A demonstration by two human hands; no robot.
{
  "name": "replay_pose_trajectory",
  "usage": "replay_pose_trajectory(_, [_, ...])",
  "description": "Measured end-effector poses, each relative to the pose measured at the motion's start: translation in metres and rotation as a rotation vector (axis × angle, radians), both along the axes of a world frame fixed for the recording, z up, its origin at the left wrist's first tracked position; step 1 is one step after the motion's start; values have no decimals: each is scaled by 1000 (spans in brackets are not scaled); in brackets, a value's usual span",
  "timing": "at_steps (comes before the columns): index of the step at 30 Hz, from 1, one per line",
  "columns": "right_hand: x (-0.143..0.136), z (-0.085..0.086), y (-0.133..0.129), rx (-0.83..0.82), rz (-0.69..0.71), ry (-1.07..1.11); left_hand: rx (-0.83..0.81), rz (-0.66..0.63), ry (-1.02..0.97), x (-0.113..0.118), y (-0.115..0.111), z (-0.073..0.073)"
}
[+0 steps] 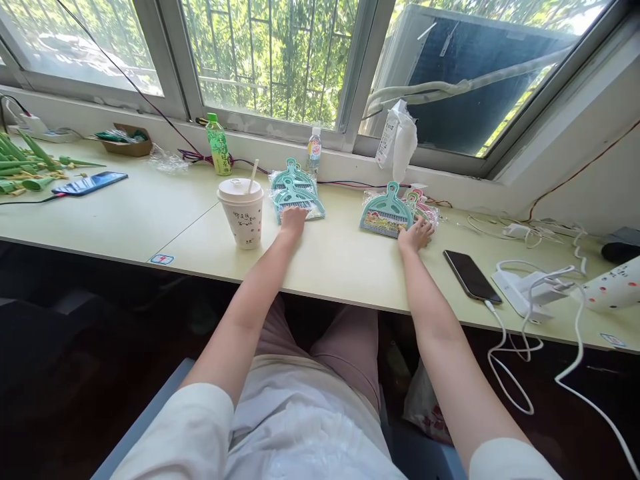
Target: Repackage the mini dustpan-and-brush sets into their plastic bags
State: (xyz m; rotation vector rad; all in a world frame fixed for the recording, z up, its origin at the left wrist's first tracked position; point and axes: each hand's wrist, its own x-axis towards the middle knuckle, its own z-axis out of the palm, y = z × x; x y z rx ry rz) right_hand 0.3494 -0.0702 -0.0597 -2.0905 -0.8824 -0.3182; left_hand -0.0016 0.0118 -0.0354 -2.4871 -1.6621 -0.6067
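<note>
Two small teal dustpan-and-brush sets (295, 190) in clear wrapping lie overlapping near the back of the table. My left hand (294, 219) is curled over the front edge of the nearer one, its fingertips partly hidden. Farther right, another teal dustpan-and-brush set (387, 212) with a printed card lies in front of green and pink wrapped sets (425, 210). My right hand (417, 235) rests against this pile with its fingers spread, the thumb by the teal pan and the fingers on the pink wrapping.
A lidded paper cup (243, 217) with a straw stands left of my left arm. Behind are a green bottle (219, 143) and a clear bottle (314, 150). A black phone (471, 275), a white power strip (530, 293) and cables lie right. A blue phone (90, 183) lies far left.
</note>
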Motion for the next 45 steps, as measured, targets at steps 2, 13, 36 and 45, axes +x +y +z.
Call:
replay_pose_trajectory(2, [-7,1,-1,-1,48,-89,15,-66,-22,3,-3,1])
replay_pose_trajectory(13, [-85,22,-14,-137,739,-920,402,-466,-188,33,-42,6])
replay_pose_trajectory(36, [-106,37,-25,7,714,-747,4,-60,-1192,14,-31,21])
replay_pose_trajectory(45, [-100,46,-32,12,766,-721,-953,-404,-1200,26,-21,5])
